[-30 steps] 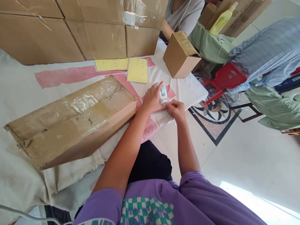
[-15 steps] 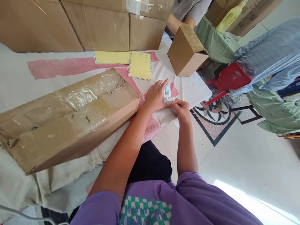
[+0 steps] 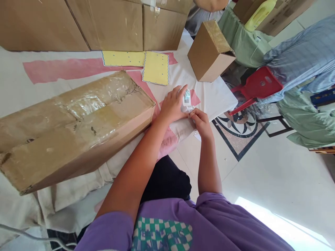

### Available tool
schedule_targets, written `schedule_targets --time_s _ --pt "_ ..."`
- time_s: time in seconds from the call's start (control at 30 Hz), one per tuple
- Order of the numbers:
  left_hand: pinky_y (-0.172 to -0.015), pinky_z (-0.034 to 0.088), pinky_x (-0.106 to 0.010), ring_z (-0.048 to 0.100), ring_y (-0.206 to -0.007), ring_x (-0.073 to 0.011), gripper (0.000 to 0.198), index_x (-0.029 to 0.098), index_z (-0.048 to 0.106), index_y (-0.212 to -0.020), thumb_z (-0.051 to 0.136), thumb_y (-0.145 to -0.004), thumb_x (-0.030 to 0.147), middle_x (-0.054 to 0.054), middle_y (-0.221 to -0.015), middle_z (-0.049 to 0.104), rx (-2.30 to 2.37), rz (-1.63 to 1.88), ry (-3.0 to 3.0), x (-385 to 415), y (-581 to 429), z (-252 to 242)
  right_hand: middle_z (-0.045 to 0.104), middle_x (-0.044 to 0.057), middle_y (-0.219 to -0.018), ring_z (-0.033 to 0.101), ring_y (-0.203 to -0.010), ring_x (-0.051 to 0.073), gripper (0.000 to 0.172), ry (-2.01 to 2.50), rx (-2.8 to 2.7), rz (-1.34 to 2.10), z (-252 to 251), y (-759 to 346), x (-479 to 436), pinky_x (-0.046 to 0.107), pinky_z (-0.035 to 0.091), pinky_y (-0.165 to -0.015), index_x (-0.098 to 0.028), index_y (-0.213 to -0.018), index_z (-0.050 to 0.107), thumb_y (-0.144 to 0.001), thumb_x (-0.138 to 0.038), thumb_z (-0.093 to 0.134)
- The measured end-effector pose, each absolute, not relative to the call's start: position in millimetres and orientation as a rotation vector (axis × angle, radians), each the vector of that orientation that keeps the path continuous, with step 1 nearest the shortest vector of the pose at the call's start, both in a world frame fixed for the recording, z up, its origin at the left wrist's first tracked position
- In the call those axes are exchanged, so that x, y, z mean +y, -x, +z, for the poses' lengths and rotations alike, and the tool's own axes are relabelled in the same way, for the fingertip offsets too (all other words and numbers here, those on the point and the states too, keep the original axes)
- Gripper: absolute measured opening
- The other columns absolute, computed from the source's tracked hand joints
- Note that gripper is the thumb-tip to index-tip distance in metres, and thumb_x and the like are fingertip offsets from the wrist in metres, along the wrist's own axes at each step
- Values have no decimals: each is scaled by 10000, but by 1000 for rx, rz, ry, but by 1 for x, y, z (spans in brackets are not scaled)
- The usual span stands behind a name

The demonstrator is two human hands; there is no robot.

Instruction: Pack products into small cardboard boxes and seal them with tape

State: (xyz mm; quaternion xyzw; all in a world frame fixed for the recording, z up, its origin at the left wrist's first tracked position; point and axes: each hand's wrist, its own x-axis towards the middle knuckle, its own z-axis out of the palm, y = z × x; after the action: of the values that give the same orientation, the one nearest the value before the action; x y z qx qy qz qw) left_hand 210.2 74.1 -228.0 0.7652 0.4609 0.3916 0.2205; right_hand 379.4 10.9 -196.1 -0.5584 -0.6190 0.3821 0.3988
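My left hand [image 3: 171, 105] is closed around a small white object [image 3: 186, 101] with a pale green and grey patch on its face; its exact kind does not show clearly. It sits at the table corner nearest me. The fingers of my right hand [image 3: 201, 120] are pinched together at the object's near end, touching it or something small there that I cannot make out. Left of my forearm lies a long taped cardboard box [image 3: 78, 122]. Two yellow cards [image 3: 156, 68] with scalloped edges lie beyond my hands, one overlapping the other.
Large cartons [image 3: 115, 26] line the table's far side. A smaller carton [image 3: 206, 55] stands at the far right corner. Another person's arm [image 3: 211, 4] shows at the top. Right of the table are a red plastic piece [image 3: 261, 83], draped cloth [image 3: 295, 55] and a yellow bottle [image 3: 260, 15].
The other person's arm has moved up, away from the small carton. My view has shifted slightly. Both my hands keep nearly the same place at the white object.
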Motion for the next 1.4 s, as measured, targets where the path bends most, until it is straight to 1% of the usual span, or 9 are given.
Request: schedule_targets --time_s 0.3,0.53,0.7,0.83,1.13,1.2,1.27,1.33,1.4 --pt "-1236 350 -542 431 -1476 -420 1119 266 283 -1630 911 -717 429 -175 -1657 363 1288 1116 -2132 73 -210 -228 437 -31 -677 344 -595 130 293 1481 -1612 1091 -189 -385 11 296 248 -539 -235 -773 538 -878 -479 662" --pt "-1247 333 -536 399 -1512 -406 1115 265 266 -1633 895 -724 414 -180 -1654 361 1269 1118 -2139 74 -209 -229 468 -20 -713 399 -646 150 265 1477 -1694 1041 -191 -386 14 303 303 -569 -238 -800 536 -920 -463 603" --pt "-1228 371 -527 421 -1501 -396 1116 246 275 -1631 902 -717 372 -190 -1643 375 1277 1101 -2138 71 -205 -223 517 19 -770 466 -787 211 189 1450 -1933 876 -194 -387 16 372 399 -773 -245 -715 484 -882 -257 572" --pt "-1210 408 -532 419 -1511 -393 1127 236 252 -1639 894 -717 317 -201 -1658 356 1258 1088 -2137 67 -201 -219 532 30 -763 470 -845 232 231 1415 -1956 813 -195 -385 16 408 376 -885 -242 -635 475 -836 -198 581" --pt "-1244 345 -637 306 -1579 -459 1122 240 298 -1613 927 -683 233 -247 -1690 266 1359 1098 -2123 60 -204 -202 469 -21 -681 434 -707 186 265 1332 -1739 905 -190 -380 5 322 367 -675 -250 -665 471 -850 -400 588" --pt "-1265 337 -619 280 -1604 -419 1046 253 289 -1618 876 -753 226 -225 -1697 282 1324 1163 -2106 39 -198 -190 416 -36 -646 391 -645 174 304 1318 -1676 949 -187 -379 -6 309 329 -609 -255 -686 451 -892 -452 557" --pt "-1249 408 -546 379 -1575 -333 851 287 301 -1616 755 -896 276 -175 -1658 395 1214 1290 -1969 4 -189 -180 397 -37 -650 381 -636 172 327 1301 -1623 981 -180 -378 -22 313 319 -605 -252 -701 445 -929 -467 539" --pt "-1104 562 -440 640 -1345 -251 529 337 444 -1528 595 -1022 360 -112 -1442 632 1098 1394 -1666 -40 -177 -171 420 -23 -694 406 -676 179 337 1262 -1576 1016 -170 -373 -40 328 338 -647 -245 -712 463 -949 -462 564" --pt "-909 634 -394 760 -1020 -235 294 345 645 -1303 593 -1023 417 -65 -1088 755 1054 1366 -1462 -80 -166 -159 442 -7 -738 426 -715 192 342 1199 -1553 1058 -157 -363 -59 350 354 -689 -242 -716 487 -961 -452 602"
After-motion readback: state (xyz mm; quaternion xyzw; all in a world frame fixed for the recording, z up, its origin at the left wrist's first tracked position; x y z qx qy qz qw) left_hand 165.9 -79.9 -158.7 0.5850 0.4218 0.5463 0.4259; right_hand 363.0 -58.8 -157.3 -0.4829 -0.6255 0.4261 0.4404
